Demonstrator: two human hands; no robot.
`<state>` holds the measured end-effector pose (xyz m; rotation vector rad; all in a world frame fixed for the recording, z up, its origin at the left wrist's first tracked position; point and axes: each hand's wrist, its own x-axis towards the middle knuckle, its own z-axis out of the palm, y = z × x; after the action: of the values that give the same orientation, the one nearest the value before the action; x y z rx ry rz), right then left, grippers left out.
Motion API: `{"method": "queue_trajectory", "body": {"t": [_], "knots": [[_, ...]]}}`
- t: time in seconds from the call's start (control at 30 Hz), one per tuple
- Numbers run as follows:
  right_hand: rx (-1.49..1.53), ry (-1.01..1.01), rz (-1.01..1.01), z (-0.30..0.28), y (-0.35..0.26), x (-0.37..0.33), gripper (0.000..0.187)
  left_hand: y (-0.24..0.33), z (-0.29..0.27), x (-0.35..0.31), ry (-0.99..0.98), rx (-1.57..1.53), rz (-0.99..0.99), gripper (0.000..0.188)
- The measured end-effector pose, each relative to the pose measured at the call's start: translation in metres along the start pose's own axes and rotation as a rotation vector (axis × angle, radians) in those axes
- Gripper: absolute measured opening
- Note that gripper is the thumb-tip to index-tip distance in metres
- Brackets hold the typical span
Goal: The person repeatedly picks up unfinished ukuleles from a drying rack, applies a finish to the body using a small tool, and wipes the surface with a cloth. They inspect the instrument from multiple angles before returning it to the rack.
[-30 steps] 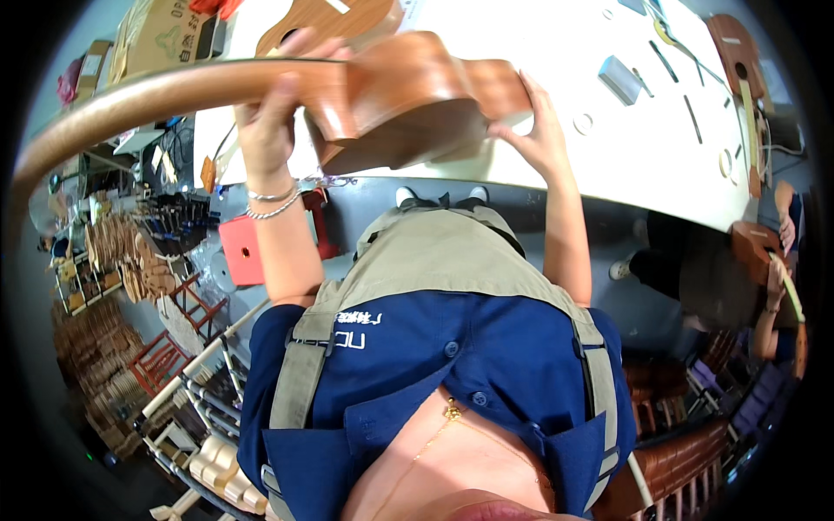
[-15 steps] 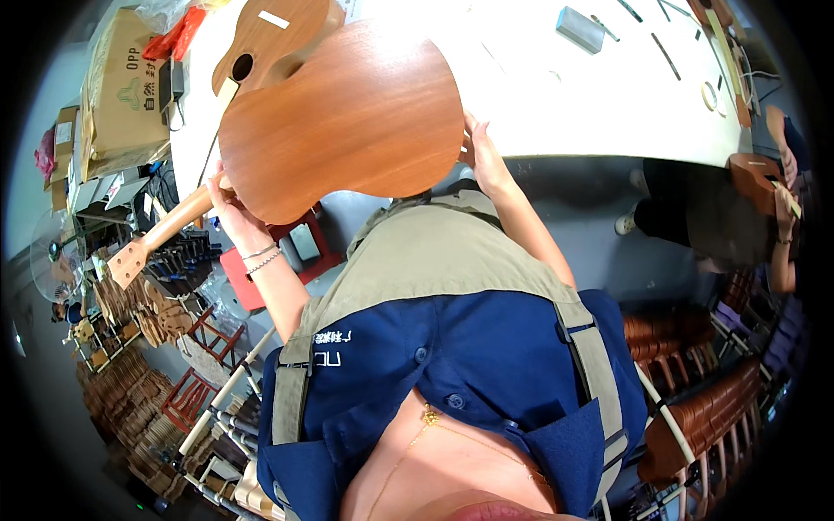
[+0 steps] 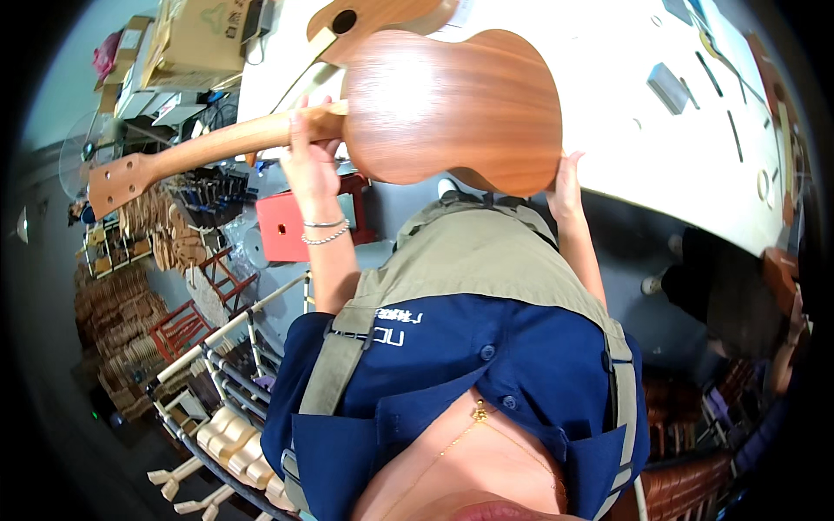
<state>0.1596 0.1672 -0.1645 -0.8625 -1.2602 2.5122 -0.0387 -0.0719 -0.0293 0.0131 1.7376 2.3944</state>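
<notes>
A brown wooden ukulele [image 3: 456,108], its glossy back facing up, is held over the front edge of the white table. My left hand [image 3: 313,165] is closed round the pale neck close to the body, and the bare headstock with its peg holes points left. At the opposite end, my right hand [image 3: 566,187] grips the rounded edge of the body, its fingers partly hidden underneath. Just beyond, a second ukulele [image 3: 408,12] lies on the table with its sound hole up, partly covered by the held one.
On the white table [image 3: 608,113] are a grey block [image 3: 667,88], dark strips [image 3: 709,74] and a tape ring [image 3: 763,184]. A cardboard box [image 3: 201,48] stands far left. Below sits a red stool [image 3: 282,230]; racks of wooden parts [image 3: 130,321] fill the left. Another person [image 3: 725,295] works at right.
The ukulele has turned so its neck lies more level, showing more of the neck. My left hand now wraps the neck more plainly. The whole view has shifted, moving the table contents rightward.
</notes>
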Motion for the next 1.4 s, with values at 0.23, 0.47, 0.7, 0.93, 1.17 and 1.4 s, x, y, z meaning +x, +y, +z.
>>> {"method": "queue_trajectory", "body": {"t": [0.23, 0.47, 0.7, 0.93, 1.17, 1.4], "knots": [[0.134, 0.065, -0.004, -0.005, 0.014, -0.005, 0.077, 0.009, 0.022, -0.016, -0.032, 0.047, 0.059, 0.046], [0.114, 0.042, -0.044, -0.013, 0.020, -0.005, 0.078, 0.010, 0.024, -0.017, -0.041, 0.101, 0.089, 0.051], [0.088, -0.037, -0.130, -0.011, 0.010, -0.010, 0.069, 0.004, 0.005, -0.012, -0.092, -0.136, 0.009, 0.042], [-0.050, -0.115, -0.163, -0.083, 0.024, 0.009, 0.057, -0.004, 0.016, -0.019, -0.333, -0.300, 0.135, 0.047], [-0.008, -0.092, -0.144, -0.113, 0.037, 0.015, 0.069, -0.015, 0.025, -0.024, -0.471, -0.286, 0.069, 0.047], [0.087, -0.136, -0.277, -0.123, 0.046, 0.015, 0.074, -0.017, 0.048, -0.027, -0.610, -0.334, 0.072, 0.037]]}}
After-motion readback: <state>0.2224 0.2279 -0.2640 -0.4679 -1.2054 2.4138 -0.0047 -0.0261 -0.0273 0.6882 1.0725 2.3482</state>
